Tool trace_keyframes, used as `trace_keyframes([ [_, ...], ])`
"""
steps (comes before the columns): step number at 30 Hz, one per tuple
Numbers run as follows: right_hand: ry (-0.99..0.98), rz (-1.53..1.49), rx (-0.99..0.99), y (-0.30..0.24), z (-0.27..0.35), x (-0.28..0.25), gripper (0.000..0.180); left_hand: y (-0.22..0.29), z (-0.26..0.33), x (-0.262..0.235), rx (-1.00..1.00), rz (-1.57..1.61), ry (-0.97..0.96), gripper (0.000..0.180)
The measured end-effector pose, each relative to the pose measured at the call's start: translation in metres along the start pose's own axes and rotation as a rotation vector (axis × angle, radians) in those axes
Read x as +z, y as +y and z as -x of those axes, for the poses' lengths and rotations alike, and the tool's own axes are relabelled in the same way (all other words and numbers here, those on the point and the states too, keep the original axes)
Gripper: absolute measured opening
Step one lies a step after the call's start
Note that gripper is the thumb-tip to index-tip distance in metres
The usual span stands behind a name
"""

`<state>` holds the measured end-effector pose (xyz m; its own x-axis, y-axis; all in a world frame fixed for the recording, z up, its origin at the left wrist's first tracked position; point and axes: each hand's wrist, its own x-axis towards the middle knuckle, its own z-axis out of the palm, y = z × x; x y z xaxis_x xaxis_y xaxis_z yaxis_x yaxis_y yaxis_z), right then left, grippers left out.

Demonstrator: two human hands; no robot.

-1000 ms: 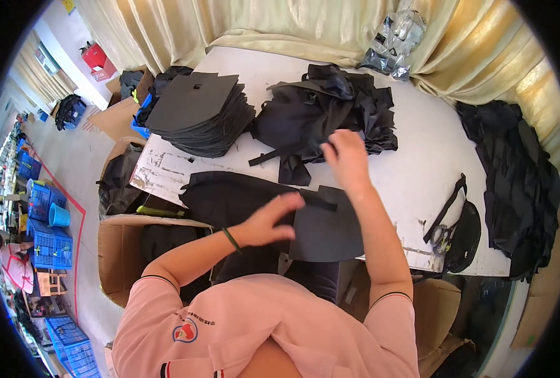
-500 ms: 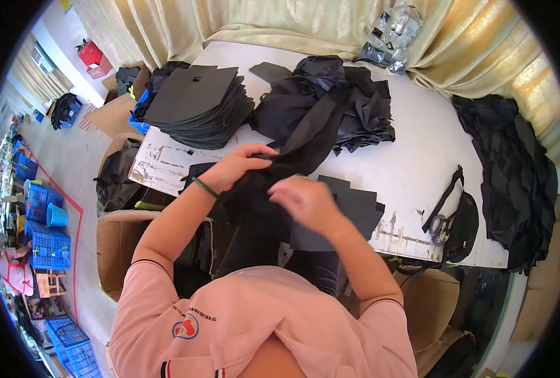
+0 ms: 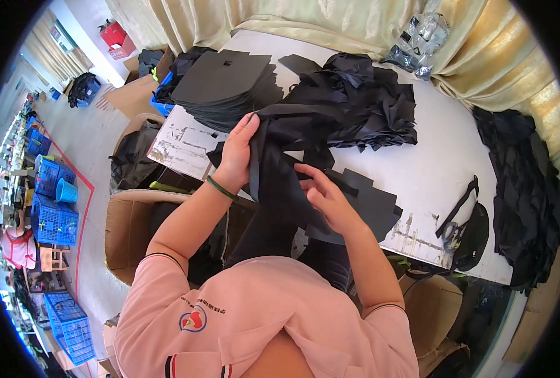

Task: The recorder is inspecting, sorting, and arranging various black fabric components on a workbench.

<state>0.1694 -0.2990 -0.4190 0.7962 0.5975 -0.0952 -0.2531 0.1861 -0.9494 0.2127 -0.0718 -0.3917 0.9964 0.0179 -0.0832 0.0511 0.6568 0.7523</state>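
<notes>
A long black fabric piece hangs from the white table down toward my lap. My left hand, with a green band on the wrist, pinches its upper edge. My right hand grips the same fabric lower down, fingers curled into its folds. Flat black board pieces lie under the fabric by my right hand. Just beyond my hands, a heap of black fabric covers the middle of the table.
A stack of flat black square boards sits at the table's far left. More black cloth drapes over the right end, with black straps near it. An open cardboard box stands on the floor at my left. Blue crates line the floor further left.
My right hand came back from the far heap, pulling a black fabric piece toward me. My left hand rose from the flat boards to take the fabric's upper edge. Both hands now hold it.
</notes>
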Motion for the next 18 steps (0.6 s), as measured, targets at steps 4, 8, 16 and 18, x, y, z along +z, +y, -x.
trace_keyframes([
  [4, -0.084, 0.114, 0.172, -0.013, 0.011, 0.01, 0.042, -0.005, 0.012, -0.011, 0.041, -0.018, 0.048, 0.026],
  [8, -0.04, -0.019, 0.227, 0.011, 0.007, -0.003, 0.042, -0.011, 0.019, -0.025, -0.097, 0.138, 0.126, 0.031],
  [16, -0.113, -0.522, 0.345, 0.039, 0.005, 0.034, 0.035, -0.015, 0.025, -0.028, -0.206, 0.438, -0.088, 0.048],
  [18, 0.007, -0.541, 0.317, 0.032, 0.006, 0.035, 0.029, -0.015, 0.027, -0.036, -0.111, 0.388, -0.015, 0.045],
])
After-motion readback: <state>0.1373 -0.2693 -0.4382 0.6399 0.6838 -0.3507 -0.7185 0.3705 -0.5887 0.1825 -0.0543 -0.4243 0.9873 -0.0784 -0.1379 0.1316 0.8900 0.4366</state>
